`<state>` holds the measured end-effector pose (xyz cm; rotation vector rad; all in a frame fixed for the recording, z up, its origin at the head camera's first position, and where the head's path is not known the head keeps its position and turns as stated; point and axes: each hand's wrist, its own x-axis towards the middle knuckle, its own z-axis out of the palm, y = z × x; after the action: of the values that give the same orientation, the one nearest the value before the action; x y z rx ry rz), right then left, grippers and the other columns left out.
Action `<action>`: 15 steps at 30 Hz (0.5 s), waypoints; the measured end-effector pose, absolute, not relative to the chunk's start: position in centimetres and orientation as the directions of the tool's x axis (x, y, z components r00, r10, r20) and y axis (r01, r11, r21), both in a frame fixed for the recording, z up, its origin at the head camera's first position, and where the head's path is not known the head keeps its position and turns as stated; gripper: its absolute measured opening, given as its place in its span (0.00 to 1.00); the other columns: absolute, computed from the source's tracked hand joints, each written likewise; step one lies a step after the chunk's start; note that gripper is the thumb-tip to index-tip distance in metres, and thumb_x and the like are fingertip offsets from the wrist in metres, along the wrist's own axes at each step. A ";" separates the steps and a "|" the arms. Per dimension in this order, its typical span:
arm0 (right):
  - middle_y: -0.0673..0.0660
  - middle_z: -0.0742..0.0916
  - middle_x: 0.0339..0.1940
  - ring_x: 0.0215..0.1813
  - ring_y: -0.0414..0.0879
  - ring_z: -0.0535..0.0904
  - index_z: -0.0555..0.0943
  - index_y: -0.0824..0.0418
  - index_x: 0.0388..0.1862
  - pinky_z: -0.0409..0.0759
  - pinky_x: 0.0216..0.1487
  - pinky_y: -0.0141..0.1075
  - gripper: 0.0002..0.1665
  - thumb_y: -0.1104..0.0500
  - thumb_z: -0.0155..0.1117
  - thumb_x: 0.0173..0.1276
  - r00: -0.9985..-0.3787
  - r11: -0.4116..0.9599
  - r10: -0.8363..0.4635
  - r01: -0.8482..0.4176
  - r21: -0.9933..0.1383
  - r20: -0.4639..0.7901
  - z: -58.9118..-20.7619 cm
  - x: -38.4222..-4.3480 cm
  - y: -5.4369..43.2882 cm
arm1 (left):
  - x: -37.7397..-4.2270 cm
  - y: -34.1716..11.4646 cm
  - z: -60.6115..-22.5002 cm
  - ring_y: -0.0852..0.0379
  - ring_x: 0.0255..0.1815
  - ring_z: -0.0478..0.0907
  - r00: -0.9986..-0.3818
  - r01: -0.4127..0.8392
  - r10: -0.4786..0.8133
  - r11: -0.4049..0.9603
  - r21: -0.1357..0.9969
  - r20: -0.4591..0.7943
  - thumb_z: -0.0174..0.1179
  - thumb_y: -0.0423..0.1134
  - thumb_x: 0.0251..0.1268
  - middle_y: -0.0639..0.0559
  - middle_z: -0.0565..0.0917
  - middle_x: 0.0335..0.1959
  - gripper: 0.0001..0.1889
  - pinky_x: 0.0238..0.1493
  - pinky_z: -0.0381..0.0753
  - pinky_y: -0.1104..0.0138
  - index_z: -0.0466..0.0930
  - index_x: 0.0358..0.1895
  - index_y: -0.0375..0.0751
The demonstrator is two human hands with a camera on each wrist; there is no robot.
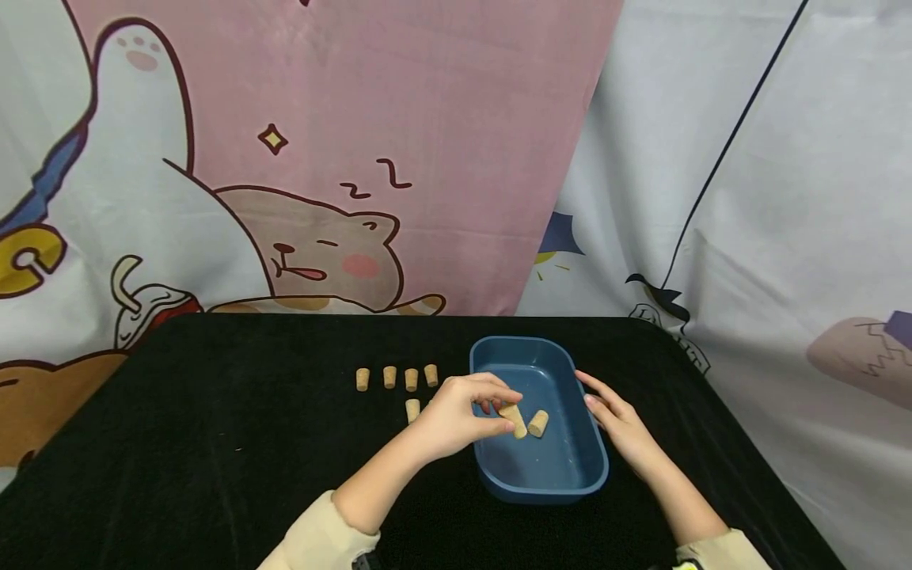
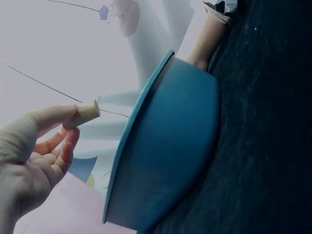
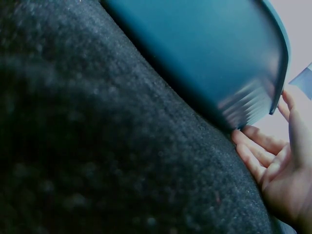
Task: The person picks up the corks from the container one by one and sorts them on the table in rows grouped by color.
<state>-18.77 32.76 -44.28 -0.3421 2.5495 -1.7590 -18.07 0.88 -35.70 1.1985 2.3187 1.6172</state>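
My left hand (image 1: 463, 412) is over the left side of a blue plastic basin (image 1: 545, 484). Its thumb and fingertips pinch a small tan cork (image 2: 82, 116), which the left wrist view shows raised beside the basin's rim. Inside the basin lies another cork (image 1: 537, 423); whether one more lies just under the pinched cork, I cannot tell. My right hand (image 1: 627, 431) rests against the basin's right side, fairly straight fingers touching the rim and outer wall. In the right wrist view the fingertips (image 3: 239, 135) meet the wall low down, near the cloth.
Left of the basin, several corks stand on the black cloth (image 1: 214, 443), among them a back row with one cork (image 1: 389, 378) and a nearer cork (image 1: 413, 410) partly behind my left hand. A printed curtain (image 1: 456, 119) hangs behind the table.
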 end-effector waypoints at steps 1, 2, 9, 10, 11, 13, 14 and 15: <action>0.68 0.62 0.72 0.57 0.43 0.75 0.57 0.57 0.76 0.78 0.50 0.38 0.31 0.49 0.43 0.79 -0.976 0.336 -0.191 -0.163 -0.927 0.103 -44.3 -18.8 32.8 | -18.1 0.5 -35.7 0.62 0.39 0.76 -0.694 0.554 0.621 0.136 0.821 0.365 0.69 0.34 0.56 0.57 0.81 0.44 0.14 0.42 0.78 0.64 0.85 0.48 0.41; 0.68 0.61 0.72 0.57 0.43 0.75 0.56 0.57 0.76 0.78 0.50 0.38 0.31 0.49 0.43 0.79 -0.976 0.338 -0.192 -0.165 -0.927 0.103 -44.3 -18.7 32.8 | -18.1 0.2 -35.6 0.62 0.39 0.76 -0.695 0.556 0.616 0.133 0.821 0.371 0.69 0.34 0.56 0.58 0.82 0.44 0.14 0.42 0.78 0.64 0.85 0.47 0.41; 0.67 0.62 0.72 0.57 0.43 0.75 0.57 0.57 0.75 0.78 0.50 0.37 0.31 0.49 0.43 0.79 -0.976 0.335 -0.189 -0.164 -0.928 0.105 -44.3 -18.8 32.8 | -17.8 -2.5 -35.3 0.59 0.39 0.76 -0.722 0.538 0.581 0.129 0.833 0.376 0.67 0.34 0.57 0.59 0.81 0.44 0.14 0.41 0.78 0.64 0.84 0.47 0.39; 0.67 0.62 0.72 0.58 0.43 0.75 0.57 0.57 0.76 0.78 0.50 0.38 0.31 0.49 0.43 0.79 -0.976 0.335 -0.190 -0.164 -0.928 0.104 -44.3 -18.8 32.8 | -17.8 -2.9 -35.4 0.58 0.39 0.77 -0.718 0.549 0.578 0.129 0.826 0.387 0.67 0.34 0.58 0.58 0.82 0.44 0.13 0.41 0.78 0.63 0.84 0.47 0.39; 0.67 0.62 0.72 0.57 0.43 0.75 0.57 0.57 0.76 0.78 0.50 0.38 0.31 0.49 0.43 0.79 -0.976 0.334 -0.190 -0.164 -0.928 0.104 -44.3 -18.8 32.8 | -17.8 -3.3 -35.4 0.58 0.39 0.76 -0.718 0.554 0.575 0.131 0.822 0.392 0.67 0.34 0.58 0.58 0.82 0.44 0.13 0.40 0.78 0.64 0.84 0.47 0.39; 0.67 0.62 0.73 0.57 0.41 0.75 0.57 0.57 0.76 0.78 0.50 0.38 0.31 0.49 0.43 0.79 -0.976 0.332 -0.193 -0.165 -0.929 0.105 -44.3 -18.8 32.9 | -17.8 -4.1 -35.5 0.57 0.39 0.76 -0.717 0.568 0.569 0.142 0.811 0.403 0.66 0.35 0.59 0.57 0.82 0.44 0.13 0.39 0.77 0.64 0.84 0.47 0.39; 0.67 0.62 0.72 0.56 0.40 0.75 0.57 0.57 0.76 0.78 0.50 0.38 0.31 0.49 0.43 0.79 -0.975 0.331 -0.194 -0.166 -0.929 0.105 -44.2 -18.8 32.9 | -17.9 -4.5 -35.6 0.56 0.38 0.75 -0.718 0.569 0.568 0.146 0.809 0.402 0.66 0.36 0.59 0.57 0.82 0.45 0.13 0.38 0.77 0.64 0.84 0.48 0.40; 0.67 0.62 0.72 0.56 0.39 0.75 0.57 0.57 0.75 0.78 0.50 0.37 0.30 0.49 0.43 0.79 -0.975 0.330 -0.196 -0.166 -0.929 0.105 -44.2 -18.7 32.9 | -17.9 -4.9 -35.7 0.56 0.38 0.75 -0.722 0.568 0.565 0.153 0.809 0.400 0.66 0.36 0.60 0.57 0.82 0.45 0.13 0.37 0.77 0.64 0.84 0.48 0.40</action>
<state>-18.75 32.86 -44.22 -0.3460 2.5408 -1.7698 -17.93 -4.91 -35.74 1.1726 2.3871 1.6765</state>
